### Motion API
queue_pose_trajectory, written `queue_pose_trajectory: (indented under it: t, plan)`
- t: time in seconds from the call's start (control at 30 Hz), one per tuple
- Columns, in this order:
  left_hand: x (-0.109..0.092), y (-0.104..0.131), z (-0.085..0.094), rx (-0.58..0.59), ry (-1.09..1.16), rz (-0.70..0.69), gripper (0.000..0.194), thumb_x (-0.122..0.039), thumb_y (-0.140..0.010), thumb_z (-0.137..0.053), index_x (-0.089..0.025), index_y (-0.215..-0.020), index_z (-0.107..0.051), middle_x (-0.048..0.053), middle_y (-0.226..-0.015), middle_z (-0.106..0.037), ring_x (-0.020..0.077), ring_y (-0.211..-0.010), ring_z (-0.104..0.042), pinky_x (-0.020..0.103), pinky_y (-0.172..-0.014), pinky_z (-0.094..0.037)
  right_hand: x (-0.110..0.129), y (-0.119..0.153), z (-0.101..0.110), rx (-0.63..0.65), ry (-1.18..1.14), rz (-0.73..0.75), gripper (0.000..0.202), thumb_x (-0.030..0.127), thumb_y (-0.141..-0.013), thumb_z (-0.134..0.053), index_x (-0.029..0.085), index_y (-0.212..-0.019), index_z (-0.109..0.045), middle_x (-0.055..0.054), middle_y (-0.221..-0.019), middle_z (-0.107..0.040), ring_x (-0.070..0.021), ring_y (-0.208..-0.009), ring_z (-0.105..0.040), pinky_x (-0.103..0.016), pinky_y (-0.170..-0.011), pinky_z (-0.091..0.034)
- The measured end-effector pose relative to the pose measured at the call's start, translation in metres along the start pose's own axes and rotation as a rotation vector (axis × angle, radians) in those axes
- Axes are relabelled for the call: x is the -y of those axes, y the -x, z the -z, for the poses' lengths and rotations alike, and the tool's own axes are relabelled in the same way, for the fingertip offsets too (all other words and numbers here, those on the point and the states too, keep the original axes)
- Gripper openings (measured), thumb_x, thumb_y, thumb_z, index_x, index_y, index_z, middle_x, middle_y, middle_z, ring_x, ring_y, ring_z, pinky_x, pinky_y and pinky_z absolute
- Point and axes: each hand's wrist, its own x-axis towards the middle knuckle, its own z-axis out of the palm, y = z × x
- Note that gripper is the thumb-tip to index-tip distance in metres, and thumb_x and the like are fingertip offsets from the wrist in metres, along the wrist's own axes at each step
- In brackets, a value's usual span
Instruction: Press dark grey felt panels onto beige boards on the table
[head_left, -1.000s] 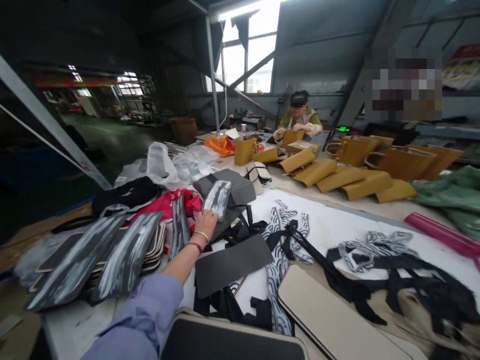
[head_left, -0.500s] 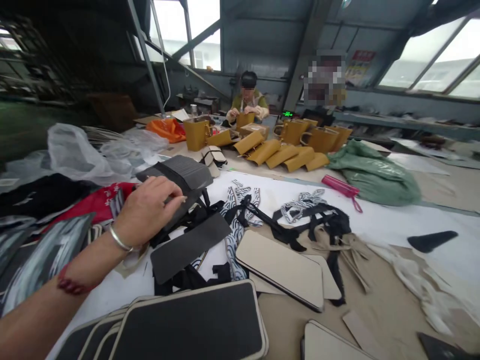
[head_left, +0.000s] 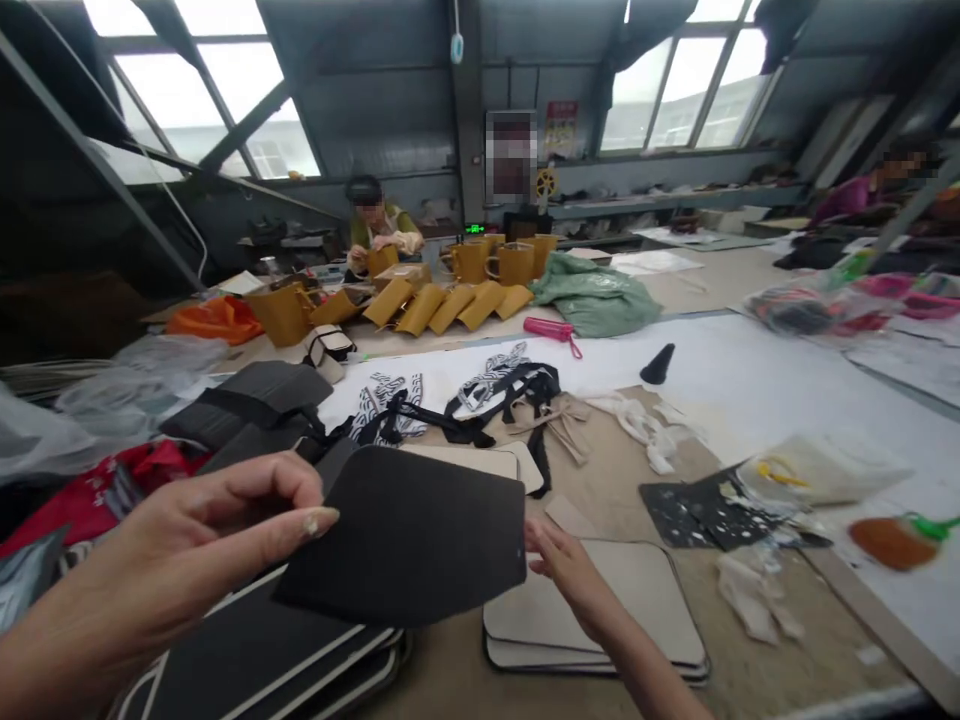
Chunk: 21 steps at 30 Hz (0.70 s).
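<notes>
A flat black panel (head_left: pixel 427 530) with rounded corners is held up at the centre. My left hand (head_left: pixel 247 520) pinches its left edge between thumb and fingers. At the panel's right edge, the fingers of my right hand (head_left: pixel 562 570) close on it. Beneath the panel and my left hand lies a stack of black panels with cream edges (head_left: pixel 262 650). A stack of cream panels (head_left: pixel 637 600) lies beneath my right hand. Behind the held panel are another cream panel (head_left: pixel 480 460) and black and patterned strips (head_left: pixel 390 410).
Dark grey sheets (head_left: pixel 255 400) and red cloth (head_left: pixel 112 490) lie at the left. Yellow bags (head_left: pixel 469 305) stand across the table near a person (head_left: pixel 382 225). A green bag (head_left: pixel 596 295), a pink item (head_left: pixel 549 328) and a glue-spotted black board (head_left: pixel 697 515) are farther right.
The view has turned right. My right hand has come into view, and the black panel is now raised between both hands. My left hand, earlier over the grey sheets, is nearer the camera.
</notes>
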Motion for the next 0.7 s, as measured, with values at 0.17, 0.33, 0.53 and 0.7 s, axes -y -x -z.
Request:
queue_pose_trajectory:
  t: [0.17, 0.33, 0.53, 0.7]
  plan:
    - [-0.006, 0.018, -0.024, 0.104, 0.033, 0.048, 0.025, -0.048, -0.046, -0.071, -0.026, -0.052, -0.06, 0.0, -0.058, -0.054, 0.0158, -0.054, -0.046, 0.027, -0.047, -0.038, -0.003, 0.027, 0.028, -0.007, -0.07, 0.039, 0.042, 0.058, -0.072, -0.052, 0.016, -0.076, -0.058, -0.002, -0.072, -0.056, -0.0146, -0.069, -0.05, -0.026, -0.061, -0.04]
    - [0.006, 0.036, -0.06, 0.128, 0.106, 0.178, 0.028, -0.049, -0.05, -0.071, -0.024, -0.056, -0.059, -0.001, -0.06, -0.052, 0.0151, -0.059, -0.045, 0.025, -0.052, -0.039, -0.014, 0.049, 0.073, -0.109, 0.132, 0.102, 0.038, 0.056, -0.074, -0.048, 0.018, -0.069, -0.053, 0.0, -0.065, -0.05, -0.014, -0.062, -0.045, -0.025, -0.058, -0.038]
    - [0.079, 0.058, -0.152, 0.224, 0.415, 0.456, 0.036, -0.048, -0.051, -0.072, -0.016, -0.057, -0.055, -0.001, -0.057, -0.05, 0.0106, -0.055, -0.042, 0.022, -0.053, -0.036, -0.066, 0.08, 0.135, -0.328, 0.53, 0.114, 0.042, 0.058, -0.073, -0.042, 0.02, -0.067, -0.056, -0.003, -0.065, -0.057, -0.0187, -0.064, -0.052, -0.028, -0.06, -0.041]
    - [0.134, 0.065, -0.223, 0.214, 0.507, 0.59, 0.042, -0.048, -0.043, -0.074, -0.014, -0.053, -0.05, -0.003, -0.051, -0.049, 0.0083, -0.05, -0.043, 0.022, -0.051, -0.035, -0.094, 0.089, 0.165, -0.457, 0.691, 0.076, 0.042, 0.057, -0.072, -0.039, 0.02, -0.07, -0.06, -0.007, -0.074, -0.064, -0.0239, -0.072, -0.057, -0.034, -0.068, -0.043]
